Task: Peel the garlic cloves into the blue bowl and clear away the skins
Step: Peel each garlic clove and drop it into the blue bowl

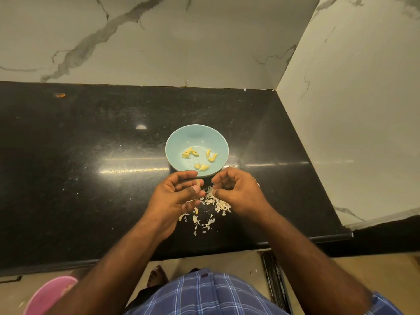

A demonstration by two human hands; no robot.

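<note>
At frame centre the left hand pinches a small, slippery pale-yellow garlic clove by its base, while the right hand, fingers curled, seems to nip a papery scrap of skin.

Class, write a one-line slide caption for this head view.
Left hand pinches a garlic clove beside blue bowl; skins litter counter.

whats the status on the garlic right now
Left hand pinching a clove; right hand curled, contents unclear. Peeled cloves in bowl. Skins still on counter.
</note>
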